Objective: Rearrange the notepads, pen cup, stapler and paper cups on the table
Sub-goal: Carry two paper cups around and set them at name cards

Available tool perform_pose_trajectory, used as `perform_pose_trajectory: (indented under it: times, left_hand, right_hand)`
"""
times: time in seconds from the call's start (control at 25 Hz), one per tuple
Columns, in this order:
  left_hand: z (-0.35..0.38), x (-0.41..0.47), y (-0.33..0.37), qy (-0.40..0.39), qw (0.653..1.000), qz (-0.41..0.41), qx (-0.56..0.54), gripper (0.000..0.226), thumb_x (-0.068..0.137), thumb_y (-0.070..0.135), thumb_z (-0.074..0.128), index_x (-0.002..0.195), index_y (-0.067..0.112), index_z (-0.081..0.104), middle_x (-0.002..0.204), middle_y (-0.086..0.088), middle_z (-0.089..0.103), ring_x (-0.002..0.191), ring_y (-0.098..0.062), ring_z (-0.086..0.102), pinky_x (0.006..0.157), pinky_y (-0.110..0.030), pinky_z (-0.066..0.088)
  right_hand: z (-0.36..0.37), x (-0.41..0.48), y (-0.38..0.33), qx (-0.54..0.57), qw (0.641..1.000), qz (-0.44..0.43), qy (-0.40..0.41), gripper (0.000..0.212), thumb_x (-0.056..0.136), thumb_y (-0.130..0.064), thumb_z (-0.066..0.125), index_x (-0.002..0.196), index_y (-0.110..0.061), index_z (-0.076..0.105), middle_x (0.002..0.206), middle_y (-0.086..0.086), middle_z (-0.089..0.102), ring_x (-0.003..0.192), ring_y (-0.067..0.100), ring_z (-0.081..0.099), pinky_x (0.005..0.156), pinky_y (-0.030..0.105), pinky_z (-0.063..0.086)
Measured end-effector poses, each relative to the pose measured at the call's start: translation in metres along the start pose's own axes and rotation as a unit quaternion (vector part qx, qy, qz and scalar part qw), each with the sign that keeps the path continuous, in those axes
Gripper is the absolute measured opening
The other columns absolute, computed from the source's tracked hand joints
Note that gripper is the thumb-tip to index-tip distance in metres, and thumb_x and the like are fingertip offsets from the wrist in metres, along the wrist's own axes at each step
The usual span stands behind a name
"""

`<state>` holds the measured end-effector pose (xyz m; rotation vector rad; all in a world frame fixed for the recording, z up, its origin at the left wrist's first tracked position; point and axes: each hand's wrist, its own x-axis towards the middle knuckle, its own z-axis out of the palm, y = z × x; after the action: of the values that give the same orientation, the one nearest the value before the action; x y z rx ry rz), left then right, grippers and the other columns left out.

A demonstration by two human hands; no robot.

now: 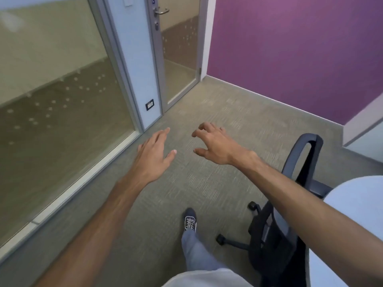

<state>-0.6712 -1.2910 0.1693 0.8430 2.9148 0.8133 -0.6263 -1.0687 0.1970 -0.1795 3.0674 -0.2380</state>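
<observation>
Purple wall (290, 48), glass partition (51, 79), grey carpet (217, 125), black office chair (275, 224)

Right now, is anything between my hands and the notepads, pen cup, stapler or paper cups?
Cannot tell: none of those things is in view. Both the left hand and right hand hang open over grey carpet. A black wheeled office chair stands beside the white rounded table edge at right.

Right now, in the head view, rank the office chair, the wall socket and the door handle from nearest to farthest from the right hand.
From the right hand:
1. Office chair, just to its right and below.
2. Wall socket, to the left on the frosted panel.
3. Door handle, far up at the glass door.
</observation>
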Motion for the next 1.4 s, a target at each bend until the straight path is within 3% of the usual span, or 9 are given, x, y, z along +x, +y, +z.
perform_pose_trajectory:
  times: [0.24,0.44,0.76,1.2,1.4]
  left_hand:
    - [0.023,0.179,0.013,-0.025,0.997,0.072,0.009,0.069,0.095,0.042,0.055,0.155,0.024,0.026,0.155,-0.003,0.036,0.141,-0.024,0.037,0.115,-0.053,0.027]
    - [0.057,0.311,0.040,-0.073,0.989,0.128,0.010,0.065,0.096,0.043,0.055,0.152,0.022,0.032,0.155,0.000,0.036,0.141,-0.021,0.036,0.116,-0.048,0.023]
    - [0.130,0.483,0.100,-0.134,0.961,0.242,0.004,0.066,0.093,0.044,0.058,0.150,0.021,0.035,0.153,-0.001,0.038,0.140,-0.022,0.038,0.109,-0.047,0.029]
    - [0.239,0.705,0.206,-0.242,0.863,0.442,0.023,0.066,0.094,0.048,0.053,0.152,0.025,0.030,0.154,-0.003,0.036,0.141,-0.025,0.036,0.110,-0.046,0.029]
    - [0.281,0.754,0.272,-0.276,0.818,0.504,0.005,0.066,0.094,0.046,0.054,0.152,0.025,0.030,0.155,-0.003,0.035,0.142,-0.024,0.035,0.109,-0.044,0.029]
  right_hand:
    - [-0.020,0.098,0.116,0.034,0.996,0.076,0.011,0.060,0.096,-0.046,0.058,0.147,-0.019,0.041,0.152,0.010,0.037,0.136,0.030,0.043,0.109,0.049,0.037]
    - [-0.041,0.151,0.209,0.046,0.989,0.138,0.034,0.067,0.098,-0.045,0.055,0.154,-0.017,0.031,0.163,0.008,0.027,0.149,0.029,0.029,0.114,0.050,0.032]
    - [-0.046,0.189,0.324,0.086,0.948,0.296,0.078,0.074,0.099,-0.047,0.053,0.159,-0.023,0.017,0.167,0.013,0.014,0.153,0.031,0.019,0.118,0.051,0.024]
    - [-0.061,0.232,0.485,0.098,0.850,0.501,0.129,0.073,0.098,-0.046,0.055,0.158,-0.021,0.021,0.167,0.008,0.018,0.150,0.030,0.025,0.116,0.052,0.030]
    - [-0.063,0.217,0.535,0.099,0.797,0.579,0.140,0.072,0.097,-0.047,0.055,0.157,-0.022,0.024,0.165,0.010,0.020,0.150,0.030,0.025,0.115,0.050,0.030]
